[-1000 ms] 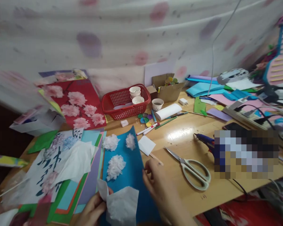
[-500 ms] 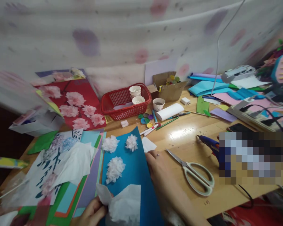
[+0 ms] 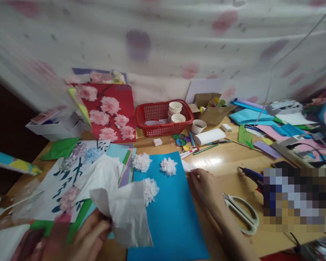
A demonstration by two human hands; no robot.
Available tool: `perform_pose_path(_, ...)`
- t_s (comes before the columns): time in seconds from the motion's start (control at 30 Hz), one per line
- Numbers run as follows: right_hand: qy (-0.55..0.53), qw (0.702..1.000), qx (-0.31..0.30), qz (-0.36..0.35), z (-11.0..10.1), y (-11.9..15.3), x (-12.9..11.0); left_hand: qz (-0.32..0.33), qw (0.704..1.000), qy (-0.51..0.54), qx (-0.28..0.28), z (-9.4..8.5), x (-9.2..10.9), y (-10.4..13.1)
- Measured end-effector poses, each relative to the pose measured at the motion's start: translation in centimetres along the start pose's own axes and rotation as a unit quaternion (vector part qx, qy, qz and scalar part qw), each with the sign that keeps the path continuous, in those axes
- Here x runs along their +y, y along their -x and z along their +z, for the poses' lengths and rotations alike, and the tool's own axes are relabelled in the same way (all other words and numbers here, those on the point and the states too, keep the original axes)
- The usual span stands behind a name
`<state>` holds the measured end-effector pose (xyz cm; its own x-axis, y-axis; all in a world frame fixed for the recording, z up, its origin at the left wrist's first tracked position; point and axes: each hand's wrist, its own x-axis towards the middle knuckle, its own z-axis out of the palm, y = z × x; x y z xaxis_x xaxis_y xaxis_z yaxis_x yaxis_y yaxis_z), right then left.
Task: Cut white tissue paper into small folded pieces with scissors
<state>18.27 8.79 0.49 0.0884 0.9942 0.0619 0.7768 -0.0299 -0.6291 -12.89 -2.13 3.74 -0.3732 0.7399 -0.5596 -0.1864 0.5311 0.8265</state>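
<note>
White tissue paper (image 3: 129, 214) is pinched in my left hand (image 3: 93, 232), over the left edge of a blue sheet (image 3: 171, 214). Three white paper flowers lie on the upper part of that sheet, one (image 3: 168, 166) at the right and another (image 3: 142, 162) at the left; the third (image 3: 150, 191) is partly behind the tissue. My right hand (image 3: 202, 181) rests beside the sheet's right edge, its fingertips closed on a small white paper piece (image 3: 188, 166). Scissors (image 3: 243, 214) lie right of my right forearm.
A red basket (image 3: 163, 114) with paper cups stands at the back. Left are a flower picture (image 3: 70, 181) and coloured sheets. A glue gun (image 3: 251, 174) lies right, near a power strip (image 3: 296, 152). Another person's hand (image 3: 34, 246) shows at the lower left.
The view has shifted left. My left hand has carried the tissue left and up, uncovering the blue sheet's lower part. My right hand has moved to the white paper piece.
</note>
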Motion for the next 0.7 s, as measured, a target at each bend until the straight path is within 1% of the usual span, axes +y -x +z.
perform_pose_path(0.07, -0.056, 0.998, 0.025, 0.023, -0.5, -0.1, 0.5, 0.022, 0.999, 0.005, 0.034, -1.7, 1.2, -1.6)
perform_pose_path(0.1, -0.091, 0.995, 0.038, 0.033, -0.9, -0.1, 0.6, 0.054, 0.998, -0.005, 0.046, -2.5, 1.6, -2.6)
perform_pose_path(0.17, -0.172, 0.982, 0.055, 0.05, -1.6, 0.1, 0.6, 0.116, 0.99, -0.061, 0.056, -3.6, 2.2, -4.3)
perform_pose_path(0.2, -0.212, 0.974, 0.057, 0.058, -2.0, 0.3, 0.4, 0.148, 0.98, -0.103, 0.085, -3.9, 2.4, -4.8)
perform_pose_path(0.23, -0.245, 0.966, 0.055, 0.064, -2.4, 0.6, 0.1, 0.179, 0.962, -0.152, 0.138, -3.8, 2.6, -5.0)
perform_pose_path(0.27, -0.284, 0.955, 0.045, 0.07, -2.7, 1.0, -0.3, 0.221, 0.932, -0.207, 0.201, -3.4, 2.8, -4.9)
perform_pose_path(0.3, -0.334, 0.939, 0.026, 0.079, -2.9, 1.4, -0.9, 0.265, 0.885, -0.267, 0.276, -2.7, 2.9, -4.3)
perform_pose_path(0.33, -0.391, 0.916, 0.0, 0.09, -3.0, 2.0, -1.5, 0.306, 0.84, -0.304, 0.328, -1.7, 3.0, -3.5)
perform_pose_path(0.37, -0.464, 0.879, -0.035, 0.105, -3.0, 2.5, -2.2, 0.34, 0.821, -0.3, 0.346, -0.5, 3.1, -2.4)
perform_pose_path(0.4, -0.529, 0.837, -0.071, 0.119, -2.9, 3.1, -2.9, 0.356, 0.841, -0.266, 0.31, 0.9, 3.2, -1.2)
perform_pose_path(0.43, -0.578, 0.799, -0.104, 0.127, -2.8, 3.7, -3.6, 0.332, 0.891, -0.232, 0.205, 2.5, 3.2, -0.1)
perform_pose_path(0.47, -0.608, 0.772, -0.13, 0.131, -2.5, 4.4, -4.2, 0.287, 0.936, -0.19, 0.08, 4.1, 3.1, 0.8)
perform_pose_path(0.5, -0.619, 0.759, -0.15, 0.131, -2.2, 5.0, -4.6, 0.235, 0.958, -0.152, -0.061, 5.8, 3.0, 1.5)
perform_pose_path(0.53, -0.622, 0.754, -0.166, 0.129, -1.8, 5.5, -5.0, 0.205, 0.959, -0.11, -0.163, 7.3, 2.8, 2.0)
perform_pose_path(0.57, -0.619, 0.754, -0.181, 0.127, -1.4, 6.1, -5.2, 0.19, 0.954, -0.08, -0.219, 8.6, 2.6, 2.2)
perform_pose_path(0.6, -0.613, 0.755, -0.194, 0.128, -1.0, 6.6, -5.2, 0.179, 0.95, -0.063, -0.249, 9.7, 2.3, 2.3)
perform_pose_path(0.63, -0.606, 0.759, -0.202, 0.129, -0.7, 7.0, -5.1, 0.172, 0.949, -0.053, -0.26, 10.5, 2.1, 2.2)
perform_pose_path(0.7, -0.596, 0.768, -0.2, 0.122, -0.1, 7.7, -4.7, 0.169, 0.95, -0.062, -0.256, 11.3, 1.6, 1.9)
